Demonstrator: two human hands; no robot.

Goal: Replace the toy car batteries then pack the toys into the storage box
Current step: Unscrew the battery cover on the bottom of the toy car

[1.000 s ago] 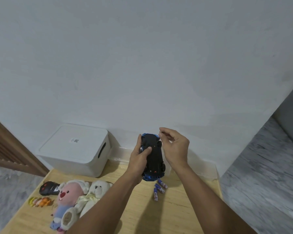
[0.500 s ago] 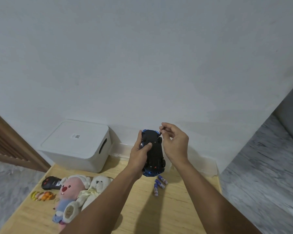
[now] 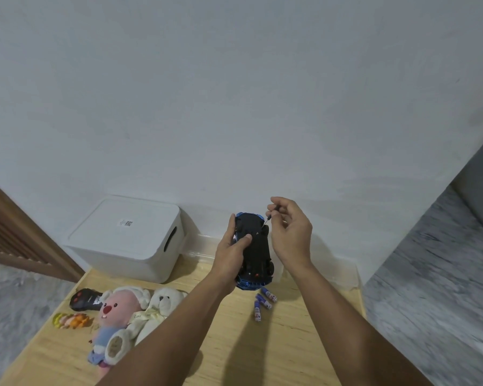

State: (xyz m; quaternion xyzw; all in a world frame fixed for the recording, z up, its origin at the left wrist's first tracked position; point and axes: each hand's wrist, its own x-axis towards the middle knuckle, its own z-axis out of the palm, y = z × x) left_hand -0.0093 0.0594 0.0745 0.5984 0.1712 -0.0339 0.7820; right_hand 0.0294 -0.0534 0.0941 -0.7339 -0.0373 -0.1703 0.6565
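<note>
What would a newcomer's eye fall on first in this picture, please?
The upturned blue toy car held mid-air at centre: the left hand grips it while the right hand pinches a thin screwdriver against its underside. Below lie three batteries on the wooden table, plush toys at left.

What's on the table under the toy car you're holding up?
Three batteries lie loose on the wooden table just below the toy car, which the left hand holds underside up. The table right behind the car is hidden by it.
</note>
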